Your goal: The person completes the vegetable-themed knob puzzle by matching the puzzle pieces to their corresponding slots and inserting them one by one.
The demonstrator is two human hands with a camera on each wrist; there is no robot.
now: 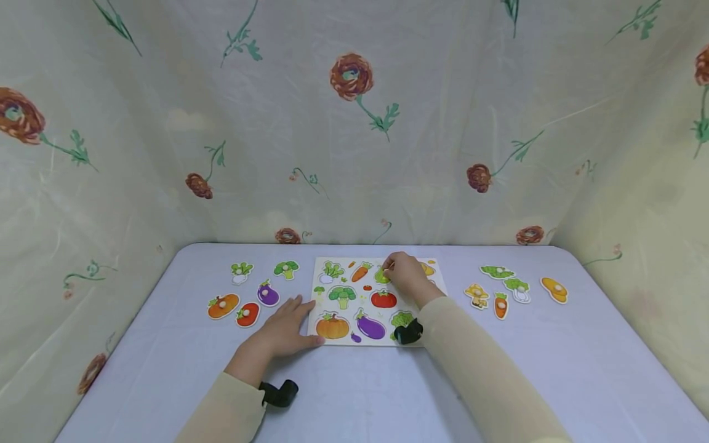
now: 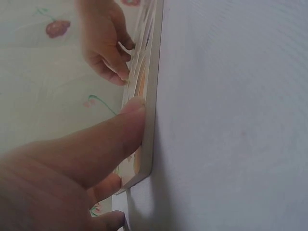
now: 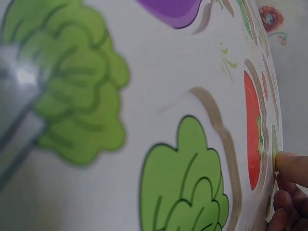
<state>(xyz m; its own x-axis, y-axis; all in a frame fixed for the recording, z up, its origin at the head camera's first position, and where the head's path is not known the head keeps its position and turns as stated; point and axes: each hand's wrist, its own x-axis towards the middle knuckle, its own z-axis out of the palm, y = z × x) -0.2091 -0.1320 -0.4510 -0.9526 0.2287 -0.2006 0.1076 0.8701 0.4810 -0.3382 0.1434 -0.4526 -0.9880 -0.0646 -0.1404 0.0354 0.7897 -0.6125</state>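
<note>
A white vegetable puzzle board [image 1: 348, 312] lies flat on the table, with shallow vegetable-shaped recesses. At its upper right my right hand [image 1: 408, 278] pinches a small green pepper piece [image 1: 381, 276] over the board; fingers hide part of it. In the right wrist view, the thumb and fingers [image 3: 290, 168] meet at the board's far side, past the printed tomato [image 3: 251, 130]. My left hand [image 1: 285, 329] rests along the board's left edge with fingers spread. Its thumb [image 2: 130, 122] presses on the front left corner in the left wrist view.
Left of the board lie loose knobbed pieces: a radish [image 1: 240, 272], broccoli [image 1: 286, 269], eggplant [image 1: 268, 294], tomato [image 1: 247, 315] and pumpkin [image 1: 223, 306]. On the right are pea pod [image 1: 496, 272], leafy cabbage [image 1: 518, 289], mushroom [image 1: 477, 296], carrot [image 1: 501, 306] and yellow potato-like pieces [image 1: 554, 290].
</note>
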